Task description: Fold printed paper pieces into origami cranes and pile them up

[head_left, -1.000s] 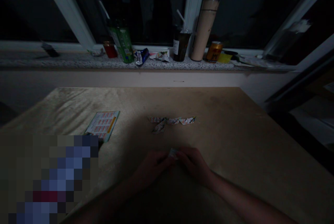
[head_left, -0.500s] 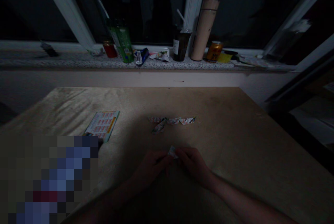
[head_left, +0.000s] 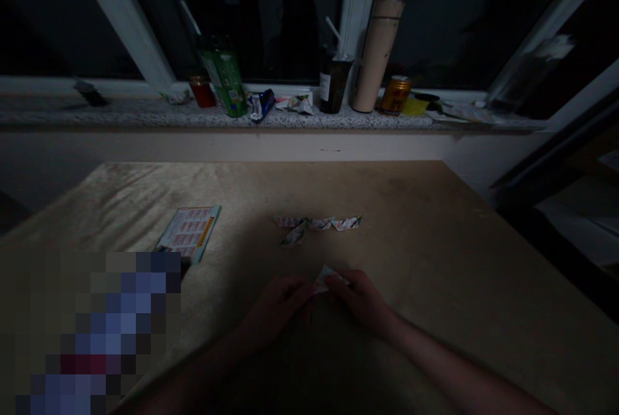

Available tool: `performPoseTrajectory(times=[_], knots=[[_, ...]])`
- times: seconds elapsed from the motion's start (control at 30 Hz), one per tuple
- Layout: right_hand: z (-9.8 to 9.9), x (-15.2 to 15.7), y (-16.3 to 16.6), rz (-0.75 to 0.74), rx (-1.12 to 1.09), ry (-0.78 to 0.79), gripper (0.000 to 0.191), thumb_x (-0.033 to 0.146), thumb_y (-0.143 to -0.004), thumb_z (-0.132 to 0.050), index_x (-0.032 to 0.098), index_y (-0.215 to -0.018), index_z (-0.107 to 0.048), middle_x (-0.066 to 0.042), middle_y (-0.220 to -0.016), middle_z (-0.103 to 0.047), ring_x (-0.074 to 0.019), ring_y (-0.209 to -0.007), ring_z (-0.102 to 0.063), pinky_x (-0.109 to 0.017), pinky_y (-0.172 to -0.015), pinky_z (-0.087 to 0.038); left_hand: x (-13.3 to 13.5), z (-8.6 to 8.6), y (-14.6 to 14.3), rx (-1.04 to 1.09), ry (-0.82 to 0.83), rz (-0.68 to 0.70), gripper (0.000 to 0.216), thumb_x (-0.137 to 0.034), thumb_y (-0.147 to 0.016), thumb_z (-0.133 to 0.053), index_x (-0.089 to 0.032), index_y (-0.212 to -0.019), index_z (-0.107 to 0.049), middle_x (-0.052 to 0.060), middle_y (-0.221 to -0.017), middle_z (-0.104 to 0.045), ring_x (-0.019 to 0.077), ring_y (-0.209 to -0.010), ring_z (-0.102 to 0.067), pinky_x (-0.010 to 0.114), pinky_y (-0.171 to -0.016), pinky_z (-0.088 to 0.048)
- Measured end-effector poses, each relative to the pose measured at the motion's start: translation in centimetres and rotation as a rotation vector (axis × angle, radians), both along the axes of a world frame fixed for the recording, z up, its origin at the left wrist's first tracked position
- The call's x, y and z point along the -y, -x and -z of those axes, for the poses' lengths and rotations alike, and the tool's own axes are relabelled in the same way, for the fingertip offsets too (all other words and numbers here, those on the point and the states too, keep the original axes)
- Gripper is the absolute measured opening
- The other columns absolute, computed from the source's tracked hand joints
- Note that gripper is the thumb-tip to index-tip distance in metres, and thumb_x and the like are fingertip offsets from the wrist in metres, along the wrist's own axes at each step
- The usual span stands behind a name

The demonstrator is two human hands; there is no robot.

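Between my two hands is a small piece of folded printed paper (head_left: 325, 278), pale with a pointed top. My left hand (head_left: 285, 299) pinches its left edge. My right hand (head_left: 360, 296) grips the right side, thumb lying across its face. Just beyond, several folded printed paper pieces (head_left: 319, 224) lie on the table in a rough row, one of them slanting toward me. My own shadow makes the near part of the table dim, so fine creases cannot be made out.
A printed card or booklet (head_left: 191, 231) lies on the table (head_left: 411, 228) at left, beside a pixelated blue area. Along the windowsill (head_left: 285, 120) stand a green bottle (head_left: 229, 83), a dark cup with a straw (head_left: 333, 86), a tall pink flask (head_left: 380, 54) and a gold can (head_left: 396, 96).
More of the paper's face shows now, and its point has shifted slightly right. My right thumb has come across it. The paper pieces on the table stay put.
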State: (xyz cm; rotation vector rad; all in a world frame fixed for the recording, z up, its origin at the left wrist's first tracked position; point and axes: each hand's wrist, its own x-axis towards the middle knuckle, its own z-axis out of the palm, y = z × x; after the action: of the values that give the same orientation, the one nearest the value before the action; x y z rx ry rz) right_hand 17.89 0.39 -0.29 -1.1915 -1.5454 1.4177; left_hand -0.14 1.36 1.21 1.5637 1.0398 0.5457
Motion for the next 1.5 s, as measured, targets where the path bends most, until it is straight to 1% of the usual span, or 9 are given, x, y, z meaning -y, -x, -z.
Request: performPoseTrajectory(times=[0.13, 0.37, 0.6, 0.8, 0.93, 1.03, 1.2, 1.3, 1.5], knots=[[-0.13, -0.03, 0.00, 0.026, 0.005, -0.007, 0.050, 0.061, -0.080, -0.044, 0.017, -0.057, -0.047, 0.004, -0.049, -0.038, -0.0078, -0.044, -0.031, -0.020, -0.040, -0.024, -0.02, -0.17, 0.09, -0.036, 0.022, -0.015, 0.035, -0.041, -0.086, -0.044, -0.016, -0.064, -0.055, -0.004, -0.052, -0.052, 0.0112, -0.051, -0.049, 0.019, -0.053, -0.036], [-0.06, 0.20, 0.17, 0.071, -0.036, 0.003, 0.049, 0.060, -0.079, -0.046, 0.017, -0.056, -0.049, 0.004, -0.048, -0.039, -0.0075, -0.043, -0.032, -0.019, -0.039, -0.024, 0.15, 0.14, 0.23, -0.016, 0.013, 0.012, 0.033, -0.041, -0.087, -0.043, -0.018, -0.066, -0.054, -0.005, -0.051, -0.052, 0.0106, -0.049, -0.048, 0.019, -0.052, -0.035], [0.11, 0.19, -0.01, -0.014, -0.057, 0.011, 0.035, 0.048, -0.078, -0.055, 0.016, -0.064, -0.057, 0.002, -0.057, -0.052, -0.0096, -0.051, -0.044, -0.020, -0.047, -0.035, 0.22, 0.28, 0.42, -0.032, -0.027, 0.040, 0.034, -0.037, -0.089, -0.043, -0.017, -0.064, -0.054, -0.005, -0.053, -0.052, 0.0100, -0.052, -0.048, 0.019, -0.055, -0.036], [-0.06, 0.24, 0.37, -0.004, -0.096, 0.020, 0.035, 0.047, -0.078, -0.056, 0.016, -0.060, -0.055, 0.002, -0.054, -0.052, -0.0100, -0.050, -0.045, -0.021, -0.049, -0.037, 0.21, 0.36, 0.28, 0.013, -0.077, 0.117, 0.032, -0.036, -0.090, -0.041, -0.016, -0.069, -0.055, -0.003, -0.061, -0.052, 0.0111, -0.059, -0.049, 0.019, -0.058, -0.037], [-0.22, 0.24, 0.32, -0.025, -0.145, 0.037, 0.035, 0.047, -0.079, -0.055, 0.015, -0.065, -0.058, 0.001, -0.057, -0.054, -0.0103, -0.053, -0.046, -0.021, -0.051, -0.038, 0.15, 0.34, 0.16, 0.036, -0.041, 0.134, 0.030, -0.036, -0.091, -0.041, -0.015, -0.075, -0.057, -0.003, -0.062, -0.052, 0.0106, -0.058, -0.049, 0.019, -0.058, -0.037], [-0.15, 0.25, 0.16, -0.033, -0.110, 0.023, 0.038, 0.048, -0.079, -0.054, 0.014, -0.063, -0.058, 0.002, -0.054, -0.049, -0.0089, -0.049, -0.041, -0.020, -0.047, -0.033, 0.12, 0.24, 0.25, 0.046, -0.001, 0.121, 0.031, -0.038, -0.090, -0.041, -0.016, -0.072, -0.055, -0.005, -0.056, -0.048, 0.0093, -0.052, -0.044, 0.018, -0.053, -0.034], [0.43, 0.27, 0.04, 0.028, -0.024, 0.018, 0.047, 0.053, -0.081, -0.048, 0.015, -0.053, -0.046, 0.005, -0.046, -0.033, -0.0066, -0.044, -0.027, -0.020, -0.040, -0.019, 0.06, 0.29, 0.42, 0.018, 0.052, 0.048, 0.035, -0.042, -0.088, -0.043, -0.016, -0.066, -0.051, -0.006, -0.053, -0.045, 0.0086, -0.048, -0.040, 0.017, -0.049, -0.032], [0.59, 0.28, 0.11, 0.031, -0.053, 0.019, 0.047, 0.052, -0.083, -0.046, 0.016, -0.054, -0.044, 0.005, -0.047, -0.031, -0.0066, -0.044, -0.025, -0.020, -0.040, -0.018, 0.02, 0.45, 0.36, 0.009, 0.035, 0.043, 0.036, -0.042, -0.088, -0.043, -0.016, -0.065, -0.052, -0.006, -0.053, -0.046, 0.0091, -0.049, -0.042, 0.018, -0.049, -0.032], [0.09, 0.42, 0.27, 0.003, -0.080, 0.004, 0.045, 0.051, -0.084, -0.045, 0.015, -0.055, -0.048, 0.005, -0.049, -0.032, -0.0069, -0.045, -0.025, -0.020, -0.041, -0.018, -0.06, 0.17, 0.05, 0.042, -0.029, 0.114, 0.035, -0.037, -0.089, -0.043, -0.015, -0.069, -0.060, -0.001, -0.065, -0.058, 0.0120, -0.062, -0.052, 0.019, -0.059, -0.037]])
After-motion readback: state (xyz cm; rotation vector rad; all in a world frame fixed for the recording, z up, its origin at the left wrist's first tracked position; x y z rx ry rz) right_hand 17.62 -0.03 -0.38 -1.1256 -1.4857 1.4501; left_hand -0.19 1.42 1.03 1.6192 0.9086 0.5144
